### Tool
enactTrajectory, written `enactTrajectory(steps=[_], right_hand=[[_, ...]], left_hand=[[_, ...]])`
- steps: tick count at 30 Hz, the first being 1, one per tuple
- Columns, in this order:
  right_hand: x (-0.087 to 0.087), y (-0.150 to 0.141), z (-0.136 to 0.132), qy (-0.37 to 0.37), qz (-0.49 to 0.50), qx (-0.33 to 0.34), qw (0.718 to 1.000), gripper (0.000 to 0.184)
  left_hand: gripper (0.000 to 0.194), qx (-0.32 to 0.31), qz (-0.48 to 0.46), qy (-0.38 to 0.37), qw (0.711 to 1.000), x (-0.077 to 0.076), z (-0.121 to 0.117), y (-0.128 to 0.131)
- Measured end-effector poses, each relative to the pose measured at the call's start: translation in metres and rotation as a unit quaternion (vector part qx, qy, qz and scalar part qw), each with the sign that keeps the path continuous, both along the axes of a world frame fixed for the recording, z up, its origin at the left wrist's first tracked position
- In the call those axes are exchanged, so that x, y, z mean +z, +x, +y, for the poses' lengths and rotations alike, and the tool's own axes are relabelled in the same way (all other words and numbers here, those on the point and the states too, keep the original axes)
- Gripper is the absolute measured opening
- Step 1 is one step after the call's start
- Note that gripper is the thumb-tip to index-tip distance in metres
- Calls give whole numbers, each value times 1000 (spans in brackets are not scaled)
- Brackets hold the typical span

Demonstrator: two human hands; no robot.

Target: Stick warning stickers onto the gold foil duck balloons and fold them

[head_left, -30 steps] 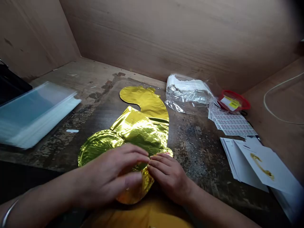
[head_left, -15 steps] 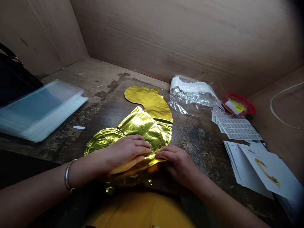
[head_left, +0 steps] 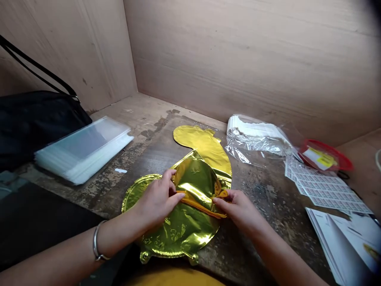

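Observation:
A shiny gold foil balloon [head_left: 175,228], flat and uninflated, lies partly folded at the front of the table. Its folded section is pinched by my left hand [head_left: 157,196] at the left edge and by my right hand [head_left: 238,204] at the right edge, thumbs on top. An orange-gold fold edge runs between both thumbs. Beyond it a curved gold foil piece [head_left: 202,141] stretches away to a rounded end; whether it belongs to the same balloon I cannot tell. Two small tabs stick out at the near edge.
Clear plastic sleeves [head_left: 85,149] are stacked at left by a black bag [head_left: 38,123]. At the back right are a plastic-wrapped white stack [head_left: 257,135] and a red dish [head_left: 345,157]. Printed label sheets [head_left: 330,188] and white cards [head_left: 336,246] lie at right. Wooden panels stand behind.
My hands have lifted and turned a foil section over, so a fold now stands between them. More of the round near part shows. The camera view has shifted.

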State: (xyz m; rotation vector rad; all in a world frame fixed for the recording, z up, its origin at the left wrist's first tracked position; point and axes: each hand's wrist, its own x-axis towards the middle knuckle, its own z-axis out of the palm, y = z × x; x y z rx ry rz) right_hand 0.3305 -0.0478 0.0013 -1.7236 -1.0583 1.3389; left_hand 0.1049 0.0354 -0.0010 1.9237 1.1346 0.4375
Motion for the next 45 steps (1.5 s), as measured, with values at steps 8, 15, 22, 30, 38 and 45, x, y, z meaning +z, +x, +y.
enactTrajectory(steps=[8,15,22,30,38,45], right_hand=[[0,7,-16,60,-140,-35,988,33],[-11,1,-23,45,-377,25,925,32],[-8,-6,-17,54,-420,33,905,31],[-8,-3,-15,93,-516,79,848,26],[-2,-17,-4,273,-548,251,749,58],[-15,-24,-4,186,-492,320,788,65]], left_hand=[[70,1,53,98,994,-9,-5,4],[51,-50,76,169,981,-8,-4,1],[29,-74,144,231,959,-8,-10,1],[60,-175,248,273,913,-7,-2,3],[53,-223,250,259,906,-7,5,-1],[52,-196,256,257,911,4,42,4]])
